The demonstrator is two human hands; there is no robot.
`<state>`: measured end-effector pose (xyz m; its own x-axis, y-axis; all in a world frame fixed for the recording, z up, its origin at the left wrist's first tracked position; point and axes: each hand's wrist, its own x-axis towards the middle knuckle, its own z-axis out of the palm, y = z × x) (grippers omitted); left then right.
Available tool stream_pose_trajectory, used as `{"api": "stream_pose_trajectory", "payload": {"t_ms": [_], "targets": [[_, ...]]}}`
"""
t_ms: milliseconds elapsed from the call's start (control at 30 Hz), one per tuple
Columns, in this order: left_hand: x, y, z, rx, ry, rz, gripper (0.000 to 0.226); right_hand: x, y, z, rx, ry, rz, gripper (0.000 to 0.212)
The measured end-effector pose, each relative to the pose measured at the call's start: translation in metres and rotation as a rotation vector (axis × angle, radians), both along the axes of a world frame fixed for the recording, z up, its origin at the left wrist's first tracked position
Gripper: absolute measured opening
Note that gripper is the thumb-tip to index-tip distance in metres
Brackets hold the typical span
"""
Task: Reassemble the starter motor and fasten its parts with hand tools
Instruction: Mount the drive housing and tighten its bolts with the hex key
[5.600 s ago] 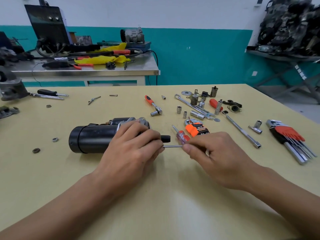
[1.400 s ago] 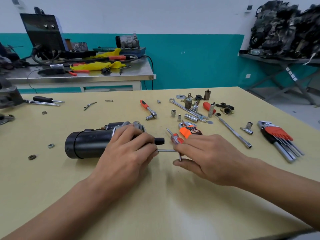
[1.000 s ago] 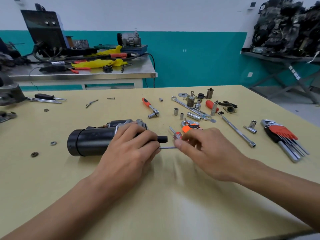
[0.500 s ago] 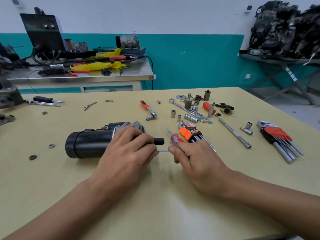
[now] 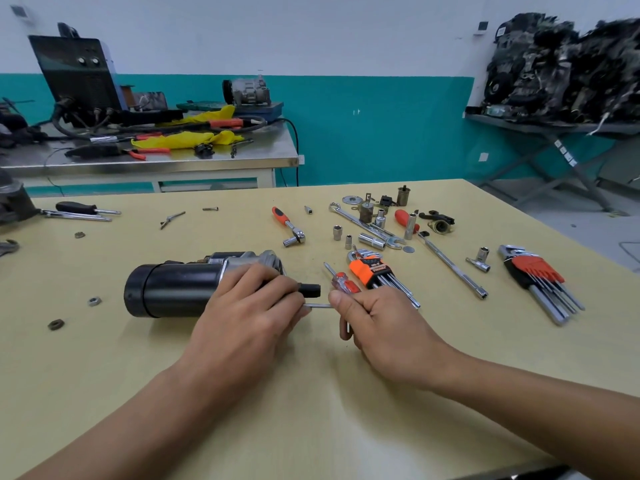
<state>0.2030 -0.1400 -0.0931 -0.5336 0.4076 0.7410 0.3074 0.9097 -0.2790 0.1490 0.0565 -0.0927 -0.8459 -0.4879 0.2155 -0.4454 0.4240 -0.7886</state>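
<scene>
The motor [image 5: 173,292] lies on its side on the table [image 5: 311,427], left of centre, with its black body to the left and its metal nose to the right. We judge it heavy and rigid, with a smooth round casing that will roll if left free. Hold it over the metal housing near the nose and press down; do not hold it by the painted barrel. Our left hand [image 5: 242,320] does this, its fingers curled over the nose end and gripping it against the table. The hex key [image 5: 320,305] is light, stiff and thin, and likely to slip from a shallow socket if tilted; we hold it near the bend. Our right hand [image 5: 377,323] pinches it between thumb and forefinger, the other fingers curled and the short leg pointing down. The long leg runs level toward the motor and disappears under the left fingertips; whether its tip sits in a screw we cannot tell. The hands are close but not touching. A screwdriver [image 5: 343,284] and a key set [image 5: 369,268] lie just behind the right hand.
</scene>
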Motion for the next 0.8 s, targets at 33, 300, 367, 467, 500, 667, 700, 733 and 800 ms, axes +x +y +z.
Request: {"api": "stream_pose_trajectory", "payload": {"t_ms": [33,300,367,467,500,667,700,733,800], "targets": [[0.000,0.000,0.000,-0.002,0.000,-0.002,0.031,0.000,0.000,0.000,-0.002,-0.028,-0.007,0.056],[0.003,-0.002,0.007,0.057,-0.076,-0.056,0.029,0.003,0.000,0.002,-0.064,-0.112,0.028,0.054],[0.007,-0.016,0.016,0.163,-0.184,-0.081,0.043,0.003,0.002,0.004,-0.094,-0.079,0.080,0.048],[0.015,-0.049,0.033,0.382,-0.412,0.100,0.100,0.001,0.006,0.008,-0.076,-0.017,0.155,0.041],[0.017,-0.058,0.037,0.434,-0.501,0.168,0.115,0.000,0.007,0.010,-0.059,0.003,0.171,0.039],[0.009,-0.071,0.034,0.290,-0.725,0.344,0.137,-0.004,0.009,0.016,-0.002,0.059,0.217,0.036],[0.008,-0.072,0.032,0.272,-0.718,0.350,0.135,-0.006,0.010,0.017,0.016,0.066,0.236,0.035],[0.007,-0.072,0.031,0.268,-0.712,0.352,0.132,-0.007,0.012,0.018,0.037,0.075,0.256,0.034],[0.006,-0.072,0.029,0.267,-0.705,0.351,0.128,-0.007,0.016,0.019,0.075,0.089,0.290,0.032]]}}
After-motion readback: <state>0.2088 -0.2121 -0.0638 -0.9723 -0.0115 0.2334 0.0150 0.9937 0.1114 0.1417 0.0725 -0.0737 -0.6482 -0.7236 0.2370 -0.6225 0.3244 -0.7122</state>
